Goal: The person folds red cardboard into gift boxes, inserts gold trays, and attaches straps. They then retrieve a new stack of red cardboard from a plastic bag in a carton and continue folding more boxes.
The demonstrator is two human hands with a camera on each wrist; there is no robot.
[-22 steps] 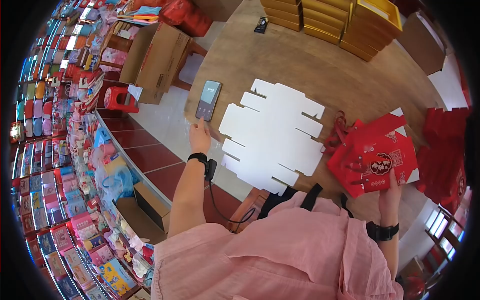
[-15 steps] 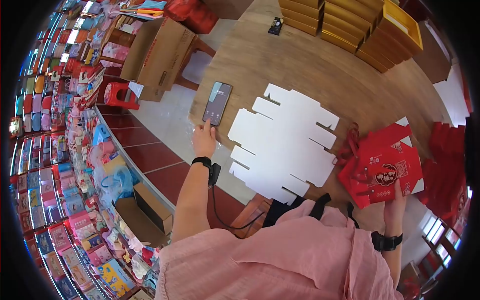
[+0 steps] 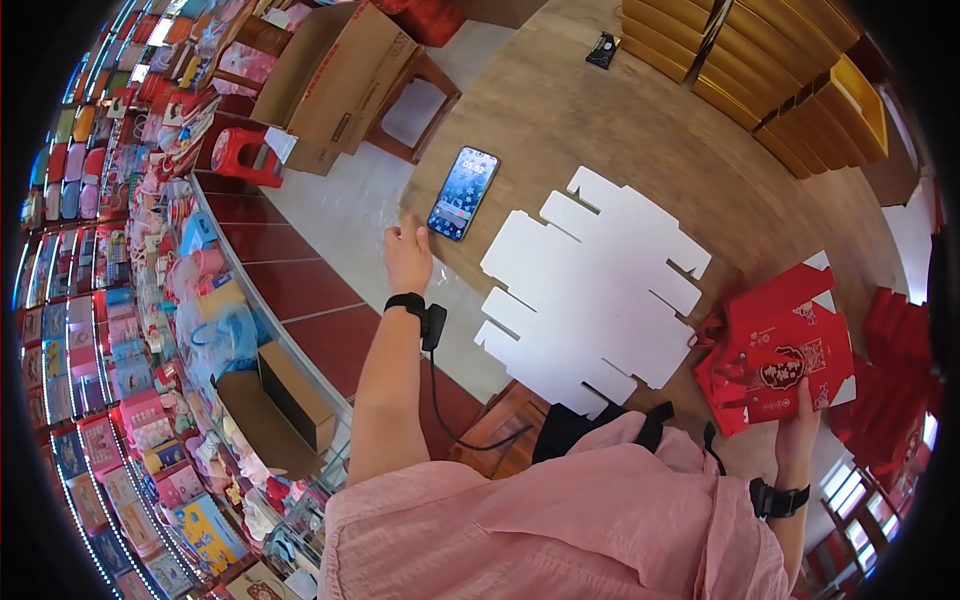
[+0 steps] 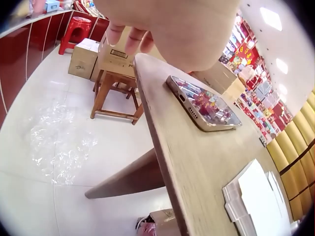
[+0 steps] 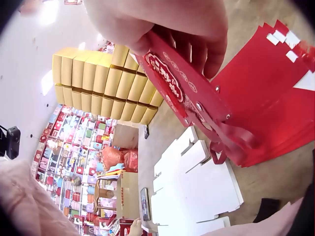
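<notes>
A phone [image 3: 464,194] with a lit screen lies at the table's edge. The left hand [image 3: 408,258] is just below and left of it, fingers loosely bent and holding nothing; in the left wrist view the fingers [image 4: 133,39] hang beyond the table corner. White die-cut card sheets [image 3: 590,290] lie stacked flat at the middle of the table. Over on the right, the right hand [image 3: 798,430] grips a red printed folded bag [image 3: 780,345] with ribbon handles, thumb on its front; the right wrist view shows the fingers curled behind the bag [image 5: 184,93].
Stacked golden boxes [image 3: 760,70] stand along the far side of the table, with a small black packet [image 3: 603,50] near them. More red pieces [image 3: 885,370] lie at the right. Cardboard box [image 3: 335,90], stool [image 3: 245,157] and goods shelves are on the left.
The left hand has drawn back from the phone, whose screen changed from a dark display to a bright blue one. The right hand still holds the red bag. The head view has shifted.
</notes>
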